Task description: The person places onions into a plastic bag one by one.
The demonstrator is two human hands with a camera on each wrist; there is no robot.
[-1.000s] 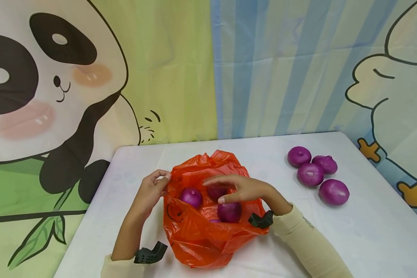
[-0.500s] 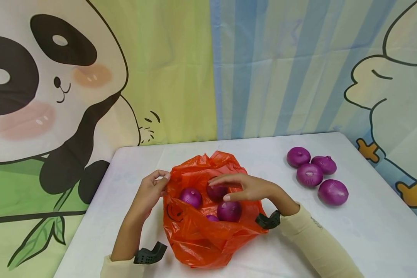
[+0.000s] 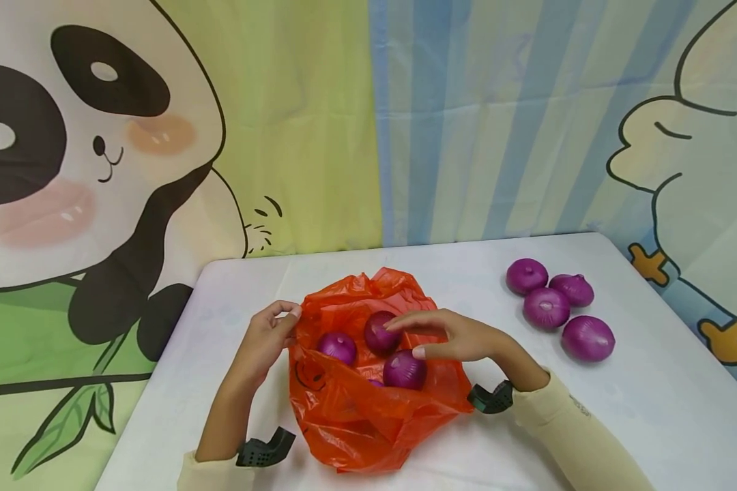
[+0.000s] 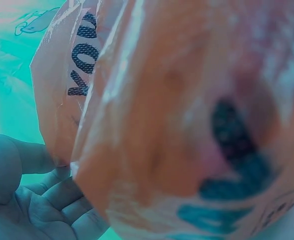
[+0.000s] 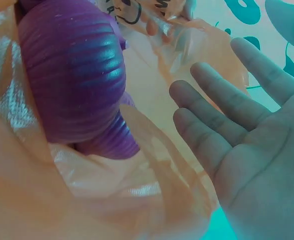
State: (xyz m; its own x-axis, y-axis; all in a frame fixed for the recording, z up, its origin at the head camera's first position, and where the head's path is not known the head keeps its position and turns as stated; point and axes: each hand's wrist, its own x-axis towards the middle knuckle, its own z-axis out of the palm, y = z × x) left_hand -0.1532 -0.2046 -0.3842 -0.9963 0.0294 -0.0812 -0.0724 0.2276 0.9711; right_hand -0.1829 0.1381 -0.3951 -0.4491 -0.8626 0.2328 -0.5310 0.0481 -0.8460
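Observation:
A red plastic bag (image 3: 356, 429) stands on the table with its mouth wide. Inside lie several purple onions, among them a left onion (image 3: 336, 348), a back onion (image 3: 381, 333) and a front onion (image 3: 405, 370); one more is mostly hidden by the bag's front. My left hand (image 3: 274, 335) pinches the bag's left rim between thumb and fingers, as the left wrist view also shows. Over the bag's right side hovers my right hand (image 3: 460, 336), fingers extended and holding nothing. In the right wrist view its spread fingers (image 5: 212, 135) are apart from a large onion (image 5: 74, 70).
Several more purple onions (image 3: 546, 308) sit grouped on the white table (image 3: 467, 273), right of the bag. A printed curtain (image 3: 319, 136) with cartoon animals hangs behind the table.
My right hand has moved to the right and a little away from the onions in the bag, uncovering more of the back onion. The left hand has stayed at the rim.

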